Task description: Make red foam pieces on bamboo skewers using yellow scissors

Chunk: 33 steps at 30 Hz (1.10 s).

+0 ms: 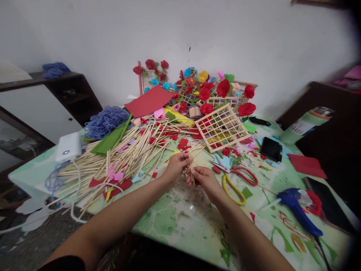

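Observation:
Over the middle of the table, my left hand (178, 165) pinches the upper part of a few short wooden sticks (191, 166). My right hand (203, 180) closes on the same sticks a little lower down, its thumb against them. The sticks stand roughly upright between my fingers; how many there are I cannot tell. Just right of my hands lie scissors (237, 172) with one red and one yellow handle, their blades spread. A large heap of loose wooden sticks (132, 150) spreads to the left of my hands.
Behind stand a stick lattice (222, 128) and several paper flowers (223, 88). Blue yarn (107, 121), a white power bank (68, 147) and its cable lie left. On the right are a blue glue gun (299, 210), a black phone (271, 149) and a green bottle (306, 125).

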Tool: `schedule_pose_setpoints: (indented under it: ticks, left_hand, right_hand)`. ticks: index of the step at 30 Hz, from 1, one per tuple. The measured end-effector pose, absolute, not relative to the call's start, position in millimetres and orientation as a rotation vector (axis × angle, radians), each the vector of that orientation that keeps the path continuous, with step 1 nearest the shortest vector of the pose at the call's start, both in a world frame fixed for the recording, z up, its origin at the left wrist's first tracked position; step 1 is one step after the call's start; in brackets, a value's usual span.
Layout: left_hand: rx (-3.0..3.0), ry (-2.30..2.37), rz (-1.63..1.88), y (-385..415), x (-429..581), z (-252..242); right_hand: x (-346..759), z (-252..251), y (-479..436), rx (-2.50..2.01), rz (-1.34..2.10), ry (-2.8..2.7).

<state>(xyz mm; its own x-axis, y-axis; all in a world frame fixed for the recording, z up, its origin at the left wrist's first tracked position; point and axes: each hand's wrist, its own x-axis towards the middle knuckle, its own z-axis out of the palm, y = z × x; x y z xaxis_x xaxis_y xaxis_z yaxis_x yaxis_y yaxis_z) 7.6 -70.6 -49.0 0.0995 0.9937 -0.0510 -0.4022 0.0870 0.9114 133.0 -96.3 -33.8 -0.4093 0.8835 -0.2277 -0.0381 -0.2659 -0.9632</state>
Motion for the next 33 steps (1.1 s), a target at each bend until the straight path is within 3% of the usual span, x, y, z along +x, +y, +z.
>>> schedule_pose_setpoints:
  ticks: [5,8,12,16,23,28,33]
  left_hand:
    - [1.105,1.031,1.386,-69,5,-50]
    - [1.695,1.235,1.383,-72,1,-45]
    - [2.626,0.942,0.897,-82,3,-41]
    - [2.865,0.944,0.591,-90,17,-49]
    - [2.902,1.083,0.411,-91,25,-59]
    - [2.595,1.021,0.703,-88,20,-66]
    - [1.908,0.991,1.032,-87,20,-54]
  right_hand:
    - [137,-33,-94,-1.170,1.656,-1.358]
    - [146,-31,-89,-1.316,1.510,-1.579]
    - [164,-31,-83,-1.484,1.015,-2.065]
    - [177,-29,-82,-1.576,0.823,-2.296]
    - [180,-9,-90,-1.455,0.891,-2.387]
    - [173,-1,-99,-1.625,0.624,-2.241]
    - [173,9,-108,-1.587,0.465,-1.997]
